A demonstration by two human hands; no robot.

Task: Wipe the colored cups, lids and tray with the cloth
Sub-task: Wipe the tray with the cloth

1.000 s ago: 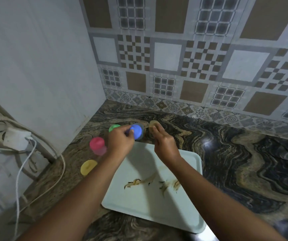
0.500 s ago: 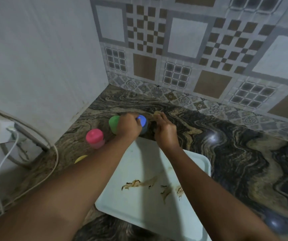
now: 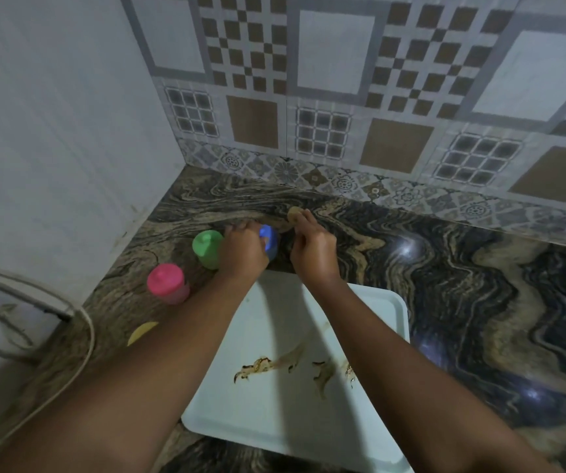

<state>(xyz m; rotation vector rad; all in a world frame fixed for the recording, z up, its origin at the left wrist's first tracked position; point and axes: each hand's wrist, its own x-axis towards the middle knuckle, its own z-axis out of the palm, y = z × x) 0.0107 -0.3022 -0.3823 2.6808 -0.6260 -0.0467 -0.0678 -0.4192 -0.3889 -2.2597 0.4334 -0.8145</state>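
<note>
Dark swirled stone counter, running into a tiled corner. Carries a white tray at the near edge, flat, with brown smears in the middle. Left of the tray, in a row slanting toward the corner: yellow lid lying flat, pink cup upright, green cup upright, all apart. Just beyond the tray's far edge, blue cup, base hidden, so contact with the stone cannot be told. Close behind it, tan piece, likewise unclear. White cable trailing along the left edge.
</note>
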